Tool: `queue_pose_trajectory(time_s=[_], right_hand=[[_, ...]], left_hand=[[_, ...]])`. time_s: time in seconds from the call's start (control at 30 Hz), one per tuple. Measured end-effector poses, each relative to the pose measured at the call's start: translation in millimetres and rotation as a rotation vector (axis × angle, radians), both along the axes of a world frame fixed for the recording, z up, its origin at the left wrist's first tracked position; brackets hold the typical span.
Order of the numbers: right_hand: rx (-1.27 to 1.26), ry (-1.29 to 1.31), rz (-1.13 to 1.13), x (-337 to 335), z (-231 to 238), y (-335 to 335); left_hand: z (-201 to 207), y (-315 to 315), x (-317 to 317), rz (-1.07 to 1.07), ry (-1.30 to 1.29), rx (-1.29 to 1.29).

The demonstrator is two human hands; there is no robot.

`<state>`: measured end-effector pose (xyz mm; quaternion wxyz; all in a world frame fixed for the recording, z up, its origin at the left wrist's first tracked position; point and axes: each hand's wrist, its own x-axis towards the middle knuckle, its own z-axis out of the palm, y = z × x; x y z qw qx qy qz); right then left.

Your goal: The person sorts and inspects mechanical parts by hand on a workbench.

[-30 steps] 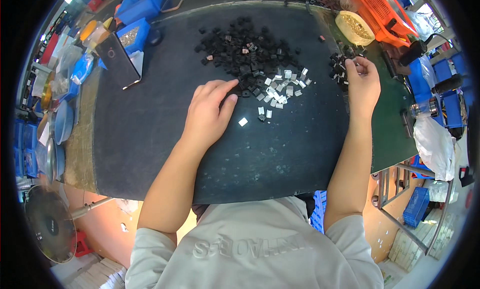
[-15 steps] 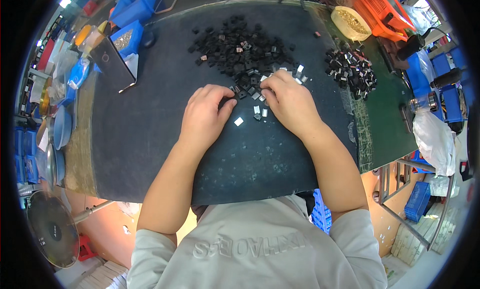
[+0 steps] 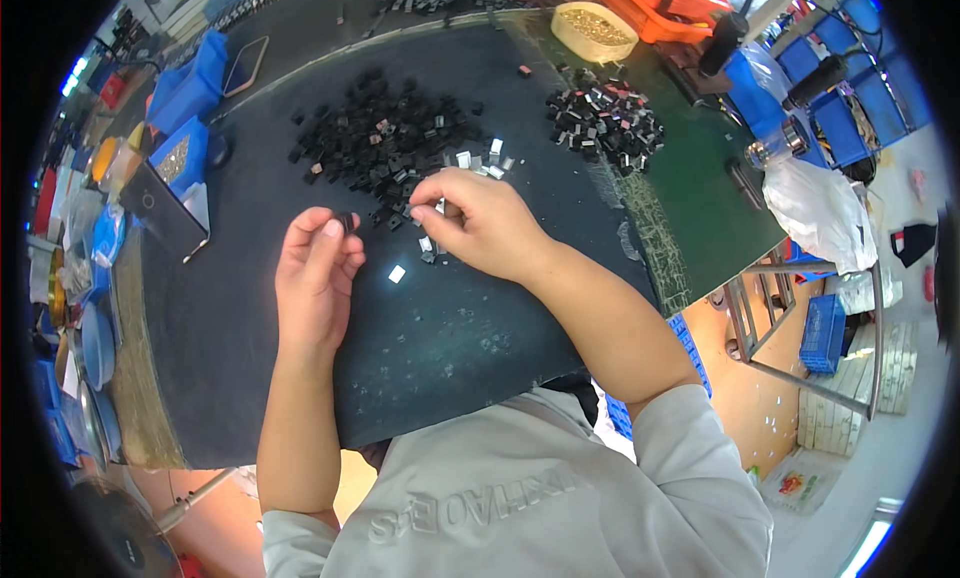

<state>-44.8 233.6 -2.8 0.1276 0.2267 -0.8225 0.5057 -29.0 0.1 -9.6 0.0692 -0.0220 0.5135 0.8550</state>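
My left hand [image 3: 315, 273] is raised over the dark mat, palm partly turned up, with a small black plastic block [image 3: 345, 222] pinched between thumb and index finger. To its right, my right hand [image 3: 482, 226] has thumb and forefinger pressed together at the near edge of a heap of black blocks [image 3: 375, 133]. Whatever sits between those fingertips is too small to make out. Several small silver metal pieces [image 3: 496, 148] lie around the right hand, and a lone silver piece [image 3: 397, 274] rests on the mat between the two wrists.
A second pile of black and silver parts [image 3: 605, 123] lies on the green strip at right. Behind it stand a cream tub of small brass-coloured parts [image 3: 620, 50] and an orange basket [image 3: 660, 13]. At left, a phone [image 3: 160, 213] leans near a blue bin [image 3: 185, 158].
My left hand has lifted away from the heap and turned up, now showing a black block in its pinch. My right hand stays by the silver pieces. The whole view has shifted and tilted.
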Motion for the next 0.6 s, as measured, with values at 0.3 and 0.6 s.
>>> queue_pose_trajectory(time_s=[0.3, 0.6], right_hand=[[-0.013, 0.247, 0.070, 13.8, -3.4, -20.2], [-0.068, 0.273, 0.107, 18.1, -4.9, -21.5]], left_hand=[[6.4, 7.8, 14.2, -0.141, -0.084, -0.023], [3.5, 9.2, 11.2, -0.216, -0.173, 0.166]])
